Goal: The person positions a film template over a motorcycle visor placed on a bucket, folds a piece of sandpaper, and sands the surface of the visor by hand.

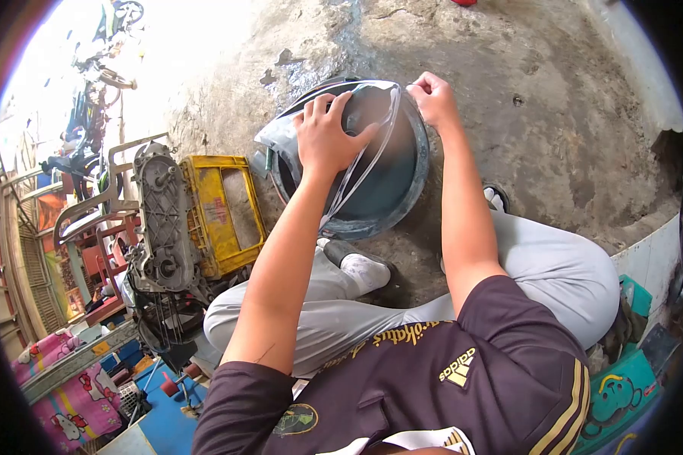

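Open floor (554,114) is stretching away to the right of the round tub (372,227), leaving a broad lane beyond the right hand (431,98), and more is lying past the tub's far rim. Over the mouth, pale cords (379,155) are crossing and cutting up the way down, with a crumpled plastic sheet (281,133) covering the left edge. The left hand (330,136) is blocking that side too. Further left, the yellow crate (228,212) is crowding in, only a narrow gap running between, and a metal casing (159,216) is standing behind it. On the near side, the shod foot (366,271) is closing off the approach.
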